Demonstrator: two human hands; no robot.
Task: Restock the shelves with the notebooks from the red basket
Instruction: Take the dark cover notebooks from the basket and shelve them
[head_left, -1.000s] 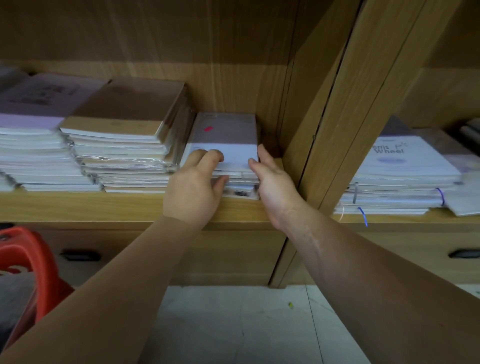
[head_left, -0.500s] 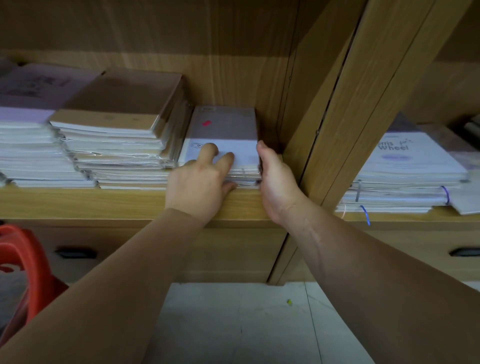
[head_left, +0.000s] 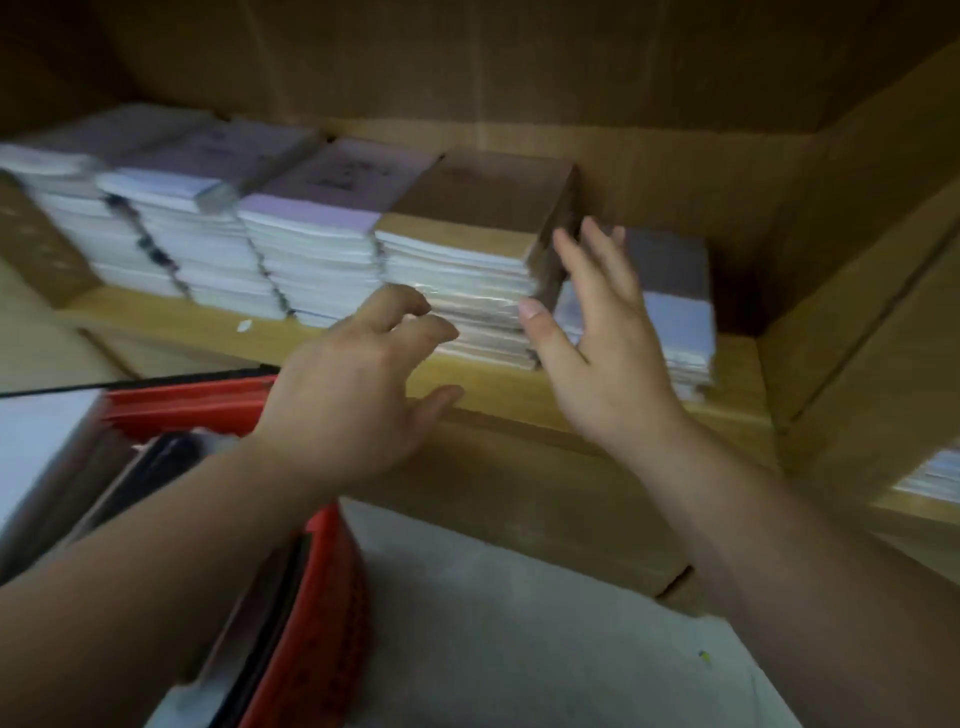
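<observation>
The frame is blurred by motion. My left hand (head_left: 358, 395) hovers in front of the wooden shelf (head_left: 498, 384), fingers curled and apart, holding nothing. My right hand (head_left: 608, 343) is raised with fingers spread, just in front of the low pale-lilac notebook stack (head_left: 675, 312) at the shelf's right end, also holding nothing. A taller brown-covered stack (head_left: 478, 228) stands to its left. The red basket (head_left: 311, 597) sits at lower left, under my left forearm, with notebooks (head_left: 156, 467) standing in it.
Several more stacks of white and lilac notebooks (head_left: 311, 218) fill the shelf to the left. A wooden upright (head_left: 857, 322) closes the compartment on the right, with another stack (head_left: 930, 475) beyond it. Pale floor (head_left: 519, 649) lies below.
Both hands have let go of the lilac stack and pulled back from the shelf, fingers now apart. The view has swung left and down, bringing the red basket into sight.
</observation>
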